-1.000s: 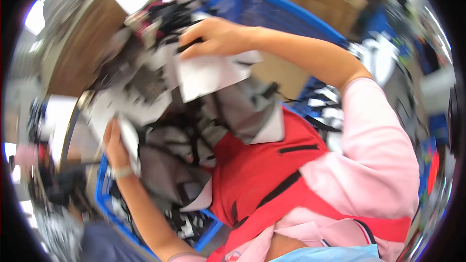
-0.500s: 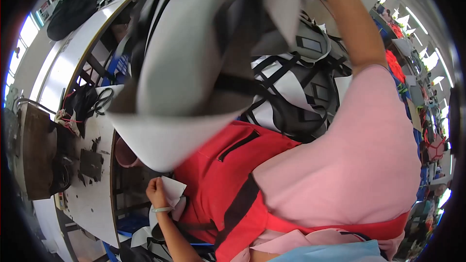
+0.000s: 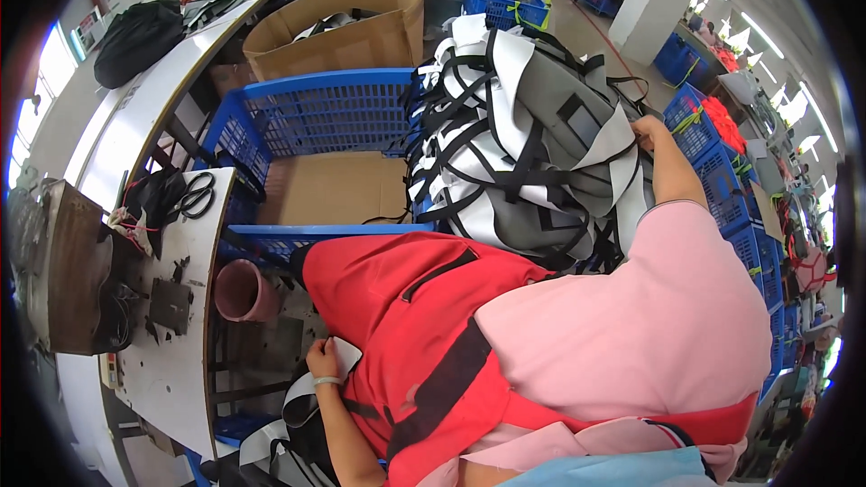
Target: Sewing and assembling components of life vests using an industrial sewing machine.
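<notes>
My right hand point(image 3: 648, 133) rests on top of a tall heap of grey and white bag pieces with black straps point(image 3: 528, 140), gripping the fabric at its right side. My left hand point(image 3: 324, 359) is low at my left side, holding a white and black fabric piece point(image 3: 302, 397) that hangs toward the floor. A red apron point(image 3: 415, 316) and a pink sleeve fill the lower middle of the view.
A blue plastic crate point(image 3: 316, 117) with a cardboard bottom stands left of the heap, with a cardboard box point(image 3: 338, 27) behind it. A white worktable point(image 3: 176, 370) at left carries scissors point(image 3: 194, 197), black straps and a sewing machine point(image 3: 63, 261). A pink cup point(image 3: 244, 290) sits by it. More blue crates point(image 3: 722, 171) stand at right.
The view has swung down and steadied. The large grey and white piece that was lifted in front of the camera now lies on the heap, with my right hand on it.
</notes>
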A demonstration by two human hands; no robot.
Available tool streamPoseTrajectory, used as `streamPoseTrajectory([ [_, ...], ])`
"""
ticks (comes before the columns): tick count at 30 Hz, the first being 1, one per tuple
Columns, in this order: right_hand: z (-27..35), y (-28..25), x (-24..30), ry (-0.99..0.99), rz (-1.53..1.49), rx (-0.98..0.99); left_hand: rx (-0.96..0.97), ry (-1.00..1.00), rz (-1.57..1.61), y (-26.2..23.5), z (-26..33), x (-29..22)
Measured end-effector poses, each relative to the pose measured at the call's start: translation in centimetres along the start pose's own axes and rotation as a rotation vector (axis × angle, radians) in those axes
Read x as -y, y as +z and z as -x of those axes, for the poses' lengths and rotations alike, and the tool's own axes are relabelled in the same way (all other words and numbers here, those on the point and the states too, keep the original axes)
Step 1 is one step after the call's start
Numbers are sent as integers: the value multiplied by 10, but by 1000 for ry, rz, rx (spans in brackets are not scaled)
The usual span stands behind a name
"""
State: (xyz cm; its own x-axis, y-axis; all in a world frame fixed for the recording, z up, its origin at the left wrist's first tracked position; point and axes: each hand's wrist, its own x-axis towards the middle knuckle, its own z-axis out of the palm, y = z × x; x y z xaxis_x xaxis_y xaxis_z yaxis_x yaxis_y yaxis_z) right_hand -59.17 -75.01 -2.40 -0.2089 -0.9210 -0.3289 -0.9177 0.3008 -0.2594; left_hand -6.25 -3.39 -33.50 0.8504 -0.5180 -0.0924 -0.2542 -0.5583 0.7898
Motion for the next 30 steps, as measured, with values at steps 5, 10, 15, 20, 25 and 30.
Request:
streamPoseTrajectory([
  [5,16,-25,118,-668,-69,-615,32,-38,13,5,0,4],
  [10,105,42,239,-1200,122,81,21,-28,25,6,-2,9],
  [15,201,59,270,-972,611,-405,22,-56,45,2,4,10],
  [20,259,36,262,-865,731,412,22,-57,91,3,-1,11],
  [25,272,119,226,-1086,919,-174,0,-58,102,5,-4,18],
  [30,248,86,244,-1100,675,-220,-22,-71,41,3,-4,21],
])
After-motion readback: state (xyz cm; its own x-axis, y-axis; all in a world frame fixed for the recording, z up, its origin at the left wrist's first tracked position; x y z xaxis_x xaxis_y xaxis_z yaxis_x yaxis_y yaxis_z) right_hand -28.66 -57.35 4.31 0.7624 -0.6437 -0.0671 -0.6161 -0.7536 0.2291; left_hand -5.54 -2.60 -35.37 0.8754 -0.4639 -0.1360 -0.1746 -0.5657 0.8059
